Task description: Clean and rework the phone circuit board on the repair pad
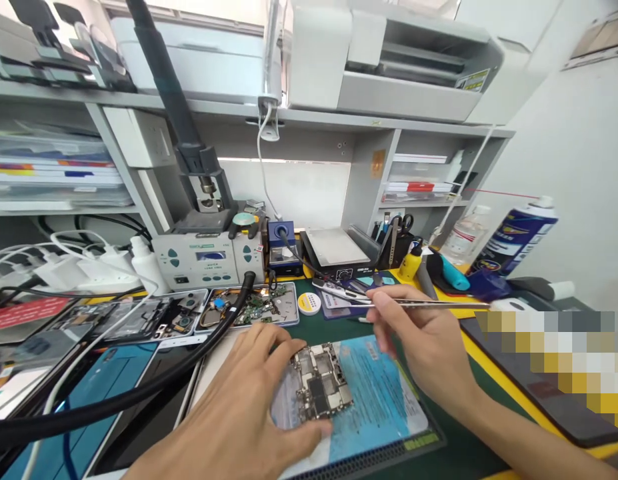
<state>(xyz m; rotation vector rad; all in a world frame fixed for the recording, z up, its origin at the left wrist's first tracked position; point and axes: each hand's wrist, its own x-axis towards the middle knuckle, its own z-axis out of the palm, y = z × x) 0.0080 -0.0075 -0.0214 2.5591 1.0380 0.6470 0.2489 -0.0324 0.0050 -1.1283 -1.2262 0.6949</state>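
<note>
In the head view my left hand (261,393) has its thumb and fingers around the edges of a phone logic board (323,381), with metal shields and bare chip areas showing. The board lies on a blue-and-white printed sheet (373,393) on the bench. Above the sheet's far side, my right hand (419,340) is closed on long, thin metal tweezers (439,305) lying nearly level. One end stretches right past the knuckles; the other points left, near metal tools, so its tip is hard to pick out.
At the left stand a hot-air rework station (213,257) and a tray of small parts (259,307). A black hose (153,393) crosses the left foreground. Beyond my hands are a round white-and-yellow tin (309,303) and a heating plate (336,247). A spray can (513,233) stands right.
</note>
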